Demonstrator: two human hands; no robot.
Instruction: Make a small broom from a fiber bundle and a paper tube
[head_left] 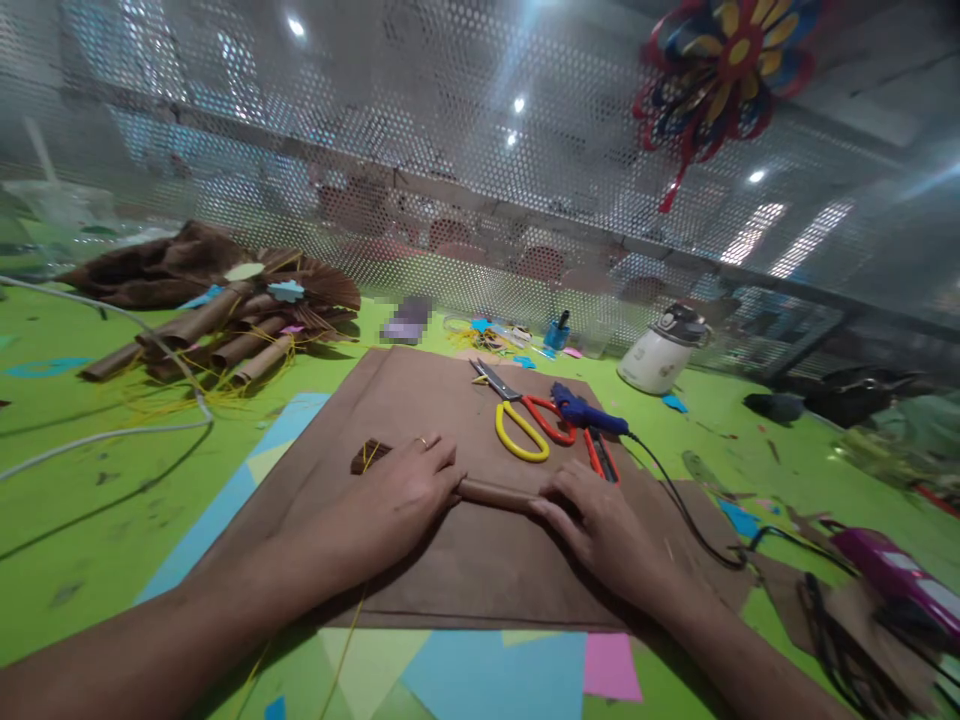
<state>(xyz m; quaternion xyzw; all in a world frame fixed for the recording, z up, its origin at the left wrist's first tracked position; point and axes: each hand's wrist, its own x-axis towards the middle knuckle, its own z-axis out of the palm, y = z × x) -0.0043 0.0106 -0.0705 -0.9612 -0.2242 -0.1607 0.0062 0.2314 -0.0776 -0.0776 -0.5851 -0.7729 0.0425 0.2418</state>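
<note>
I see the person's left forearm (pixel 262 585) crossing the brown sheet (pixel 480 575)'s left edge, and the right forearm (pixel 705 625) crossing near its near right corner. The left hand (pixel 421 482) and right hand (pixel 600 515) are apart, backs upward, fingers bent.

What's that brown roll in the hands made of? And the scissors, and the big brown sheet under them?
Brown roll: probably paper, fairly matte; its color matches the sheet.
Scissors: grey blades look like metal; smooth, bright red and yellow handles suggest plastic or a plastic coating.
Brown sheet: likely paper or thin card, flat and dull.
</note>
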